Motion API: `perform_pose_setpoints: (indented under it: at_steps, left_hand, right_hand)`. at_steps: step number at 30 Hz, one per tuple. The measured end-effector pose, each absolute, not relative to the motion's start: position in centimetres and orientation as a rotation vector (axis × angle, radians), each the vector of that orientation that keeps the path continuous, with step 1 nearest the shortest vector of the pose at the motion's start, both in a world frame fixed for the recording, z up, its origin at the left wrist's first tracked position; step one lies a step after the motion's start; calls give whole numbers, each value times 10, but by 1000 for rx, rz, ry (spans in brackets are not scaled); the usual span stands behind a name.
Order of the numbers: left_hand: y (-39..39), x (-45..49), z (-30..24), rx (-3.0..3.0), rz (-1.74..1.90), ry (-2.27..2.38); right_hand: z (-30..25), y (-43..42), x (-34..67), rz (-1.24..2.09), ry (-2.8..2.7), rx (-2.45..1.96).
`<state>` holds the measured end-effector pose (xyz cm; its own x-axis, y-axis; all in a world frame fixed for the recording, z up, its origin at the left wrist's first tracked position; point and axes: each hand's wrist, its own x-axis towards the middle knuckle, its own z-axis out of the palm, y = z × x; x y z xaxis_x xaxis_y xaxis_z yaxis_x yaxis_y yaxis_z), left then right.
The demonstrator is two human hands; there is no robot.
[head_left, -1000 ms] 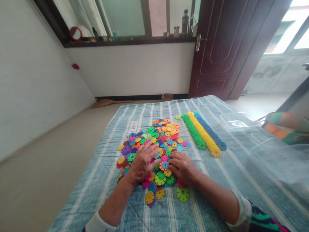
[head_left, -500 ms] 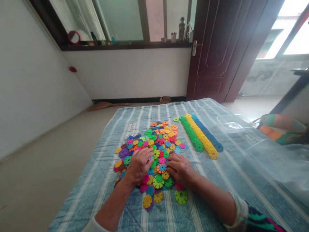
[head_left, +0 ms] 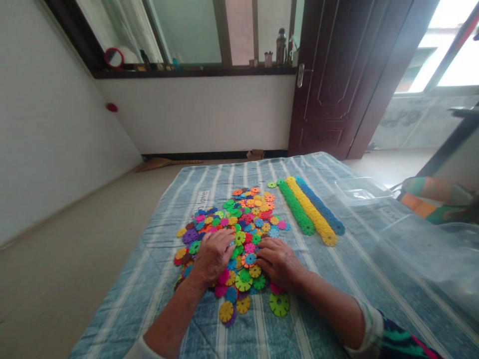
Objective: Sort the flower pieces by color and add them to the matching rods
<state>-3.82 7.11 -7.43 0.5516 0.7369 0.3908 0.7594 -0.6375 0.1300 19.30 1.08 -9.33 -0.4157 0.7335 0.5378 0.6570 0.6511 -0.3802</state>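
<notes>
A heap of flat, notched plastic discs in many colours (head_left: 247,217) lies spread on a blue striped cloth (head_left: 337,279). My left hand (head_left: 212,257) rests palm down on the near left part of the heap, fingers curled onto the discs. My right hand (head_left: 279,262) lies on the heap's near right edge, fingers bent and touching discs near an orange and blue one (head_left: 249,259). Whether either hand pinches a disc is hidden. A loose green disc (head_left: 279,303) lies just below my right wrist. Three stacked rods of discs, green (head_left: 297,208), yellow (head_left: 311,212) and blue (head_left: 322,205), lie side by side to the right.
A clear plastic box (head_left: 361,188) and a clear lid (head_left: 430,249) sit on the cloth at the right. Beyond the table are bare floor, a white wall, a window sill with bottles (head_left: 281,46), and a dark wooden door (head_left: 337,75).
My left hand has drawn back toward me across the discs and its fingers have curled in. My right hand has hardly moved. The camera shifted slightly.
</notes>
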Motion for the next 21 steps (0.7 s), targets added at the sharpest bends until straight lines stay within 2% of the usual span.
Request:
perform_pose_setpoints:
  at_steps: [21]
  left_hand:
    - [58,-31,-71,-2596,-552,-1554]
  right_hand:
    - [-100,8,197,164,-2161,-1025]
